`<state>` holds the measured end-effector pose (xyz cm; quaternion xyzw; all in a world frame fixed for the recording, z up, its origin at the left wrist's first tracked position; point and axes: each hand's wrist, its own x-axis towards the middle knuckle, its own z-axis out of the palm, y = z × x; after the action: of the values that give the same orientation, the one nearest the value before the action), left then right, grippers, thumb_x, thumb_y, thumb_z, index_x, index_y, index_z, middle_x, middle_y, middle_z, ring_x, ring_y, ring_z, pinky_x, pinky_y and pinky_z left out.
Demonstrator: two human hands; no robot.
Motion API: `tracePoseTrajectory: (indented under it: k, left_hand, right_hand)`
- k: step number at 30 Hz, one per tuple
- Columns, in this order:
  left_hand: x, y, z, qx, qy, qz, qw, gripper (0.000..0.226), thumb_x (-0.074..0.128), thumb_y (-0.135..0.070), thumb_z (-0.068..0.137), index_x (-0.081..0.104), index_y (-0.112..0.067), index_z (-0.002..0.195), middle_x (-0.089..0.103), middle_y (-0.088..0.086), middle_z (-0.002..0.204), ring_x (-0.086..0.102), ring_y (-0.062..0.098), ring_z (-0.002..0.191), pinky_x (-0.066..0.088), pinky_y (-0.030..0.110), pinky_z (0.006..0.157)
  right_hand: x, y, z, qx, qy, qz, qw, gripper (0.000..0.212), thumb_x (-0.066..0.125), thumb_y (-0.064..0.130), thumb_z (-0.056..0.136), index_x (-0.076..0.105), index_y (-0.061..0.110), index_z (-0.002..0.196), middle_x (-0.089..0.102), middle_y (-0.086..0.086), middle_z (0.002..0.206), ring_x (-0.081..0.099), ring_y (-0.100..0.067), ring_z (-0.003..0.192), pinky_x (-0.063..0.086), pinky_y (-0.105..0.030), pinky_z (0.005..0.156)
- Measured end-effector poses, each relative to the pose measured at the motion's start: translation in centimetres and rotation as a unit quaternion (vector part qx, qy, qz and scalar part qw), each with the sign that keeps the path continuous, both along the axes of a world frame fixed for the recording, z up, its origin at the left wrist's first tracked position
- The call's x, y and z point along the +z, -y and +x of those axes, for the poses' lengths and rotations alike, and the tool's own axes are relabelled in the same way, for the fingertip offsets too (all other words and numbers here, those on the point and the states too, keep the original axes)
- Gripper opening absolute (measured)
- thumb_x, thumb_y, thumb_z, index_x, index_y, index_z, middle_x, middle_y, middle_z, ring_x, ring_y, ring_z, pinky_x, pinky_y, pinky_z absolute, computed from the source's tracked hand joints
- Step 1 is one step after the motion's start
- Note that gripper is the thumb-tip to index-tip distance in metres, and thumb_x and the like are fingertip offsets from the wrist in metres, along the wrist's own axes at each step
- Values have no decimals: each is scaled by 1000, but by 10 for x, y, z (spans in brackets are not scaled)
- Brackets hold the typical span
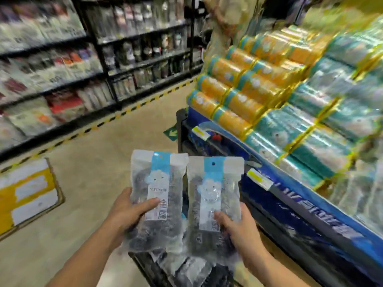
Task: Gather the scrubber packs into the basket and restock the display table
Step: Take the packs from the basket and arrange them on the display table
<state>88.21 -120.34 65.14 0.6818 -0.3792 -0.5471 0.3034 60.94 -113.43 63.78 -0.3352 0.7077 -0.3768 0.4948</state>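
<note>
Restocking looks the step: my left hand (126,212) grips one scrubber pack (159,193), my right hand (240,228) a second pack (213,193), over the near basket (149,264); next, set them on the display table (310,214) at right.

Table (310,206): at the right, blue printed skirt along its front, stock stepped up in tiers
Table, far end: orange-wrapped rolls (234,100) in rows, tied with yellow bands
Table, middle: teal-wrapped packs (306,131) just beside the orange rolls
Table, near end: clear packs (364,195), too blurred to read
Table edge: two yellow-and-white price tags (259,179)
Floor (93,183): beige, bearing a yellow-and-black striped line (83,132) along the foot of the shelves, a green arrow sticker (172,132) and a white-and-yellow carton (27,193) at the left
Shelves (51,44): black racks filled with bagged goods, blurred
Basket (145,264): dark, near the table, holding scrubber packs (186,270)
</note>
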Motion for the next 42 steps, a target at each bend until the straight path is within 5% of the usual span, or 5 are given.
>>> tracePoseTrajectory:
  k: [5,11,15,34,42]
  left_hand:
    - [91,23,-79,-94,-78,-53,991,63,92,-24,65,58,-18,116,77,8,104,75,30,89,58,56,85]
    - [161,29,-221,-220,-140,-92,961,46,81,-2,76,57,-20,111,79,4,91,76,25,81,59,41,70]
    - [177,18,-327,-281,-146,-89,944,64,82,-9,62,56,-9,120,78,11,94,76,30,82,58,40,70]
    - [115,87,-757,-327,-46,-54,942,24,74,-4,84,62,-9,104,74,11,90,71,23,73,55,32,61]
    - [77,126,-792,-318,-1,-16,948,72,89,-15,68,55,-6,131,74,13,108,74,33,90,61,48,78]
  right_hand:
    - [104,-10,-70,-51,-23,-107,993,35,76,31,86,54,34,113,65,17,107,64,10,87,47,-10,65]
    - [161,-53,-177,-176,-69,-146,971,69,73,45,85,34,29,142,44,18,135,48,-9,123,42,-32,100]
    - [171,-86,-264,-250,-94,-155,951,67,72,41,86,36,24,140,51,7,133,53,-14,113,40,-30,88]
    - [116,-48,-664,-346,-73,-65,933,69,71,55,75,57,19,132,65,2,128,61,-21,117,46,-43,104]
    - [88,-21,-687,-354,-131,-22,926,79,67,36,91,21,17,153,39,-6,153,45,-30,132,38,-38,99]
